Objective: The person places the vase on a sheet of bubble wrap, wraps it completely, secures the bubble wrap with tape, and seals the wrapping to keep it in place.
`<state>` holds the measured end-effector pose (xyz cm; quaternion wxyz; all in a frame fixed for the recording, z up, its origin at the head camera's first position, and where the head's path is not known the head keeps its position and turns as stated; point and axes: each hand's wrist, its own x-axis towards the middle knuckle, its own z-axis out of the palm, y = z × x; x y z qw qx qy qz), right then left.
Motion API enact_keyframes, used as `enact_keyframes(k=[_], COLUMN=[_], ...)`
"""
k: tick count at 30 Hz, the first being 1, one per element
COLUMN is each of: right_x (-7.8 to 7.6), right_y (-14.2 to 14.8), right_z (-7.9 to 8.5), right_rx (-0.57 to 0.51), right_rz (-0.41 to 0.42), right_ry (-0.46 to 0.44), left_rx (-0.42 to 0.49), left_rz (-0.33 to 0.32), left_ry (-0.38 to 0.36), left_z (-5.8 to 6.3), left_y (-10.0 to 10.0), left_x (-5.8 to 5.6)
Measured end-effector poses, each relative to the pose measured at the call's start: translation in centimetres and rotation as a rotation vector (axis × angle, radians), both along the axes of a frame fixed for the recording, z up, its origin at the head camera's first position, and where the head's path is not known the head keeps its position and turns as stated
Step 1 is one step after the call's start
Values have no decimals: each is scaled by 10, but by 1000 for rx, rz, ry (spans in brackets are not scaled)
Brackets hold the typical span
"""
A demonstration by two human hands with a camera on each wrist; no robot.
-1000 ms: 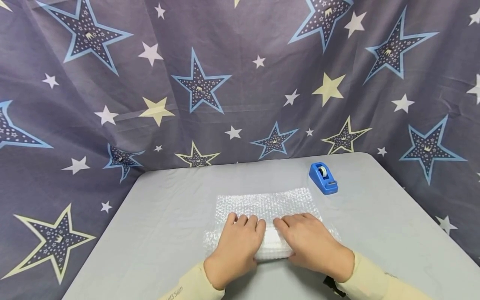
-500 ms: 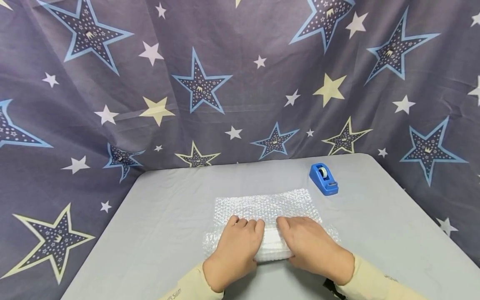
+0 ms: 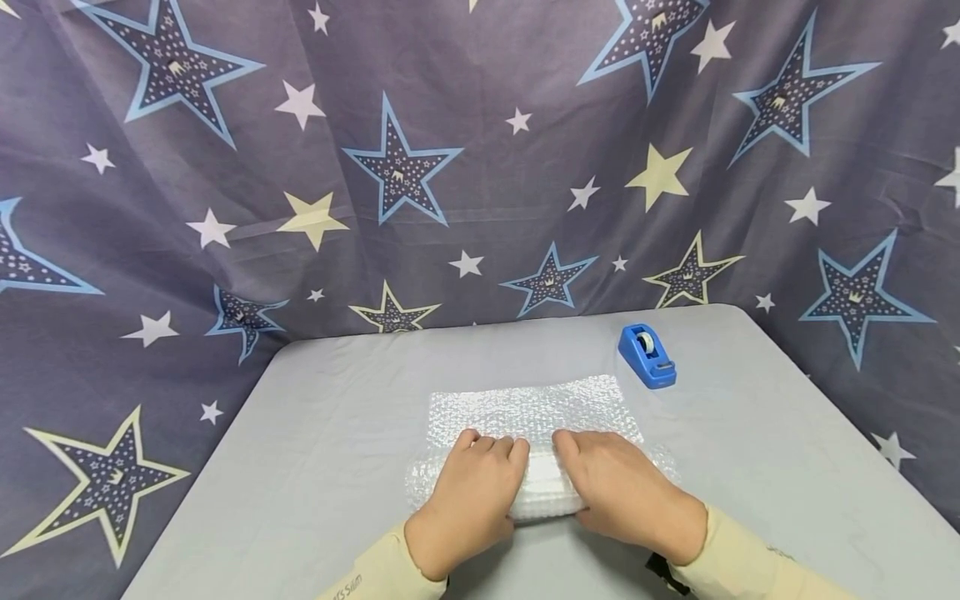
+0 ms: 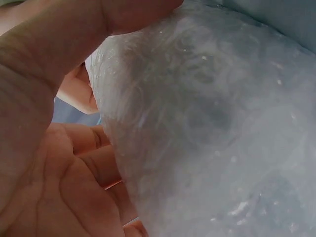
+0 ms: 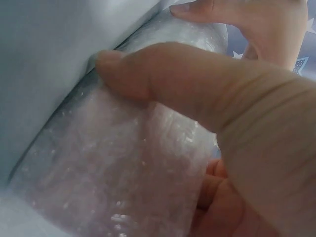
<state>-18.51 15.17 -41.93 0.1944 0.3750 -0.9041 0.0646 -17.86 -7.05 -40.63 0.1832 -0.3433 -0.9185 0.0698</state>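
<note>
A sheet of clear bubble wrap (image 3: 525, 414) lies on the table, its near part rolled into a thick bundle. Something white shows through the top of that bundle, but its kind is hidden. My left hand (image 3: 474, 500) grips the bundle's left part, fingers over the top and thumb on the near side. The right hand (image 3: 628, 498) holds the right part the same way. Both wrist views show the bubble wrap (image 4: 207, 128) up close, with thumb and fingers around the bundle (image 5: 133, 163). Flat bubble wrap extends beyond the hands.
A blue tape dispenser (image 3: 647, 357) with a roll of tape stands at the back right of the grey-covered table (image 3: 337, 417). Behind the table hangs a dark curtain (image 3: 480, 192) printed with stars.
Over the last second, my right hand's fingertips have shifted very slightly to the right on the bundle. The left hand stays almost where it was, and the tape dispenser has not moved.
</note>
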Motion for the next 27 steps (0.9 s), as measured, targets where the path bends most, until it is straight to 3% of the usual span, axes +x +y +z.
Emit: enact_keyframes(k=[13,27], right_x=[1,2], right_y=[-1,-1], right_z=[1,0], right_rx=[2,28], right_rz=[-39,-27], right_ry=[-58,-52], left_rx=[24,23], left_rz=[15,2], left_ry=[-32,15], left_z=[4,4], left_y=[-2,-4], left_x=[0,-1])
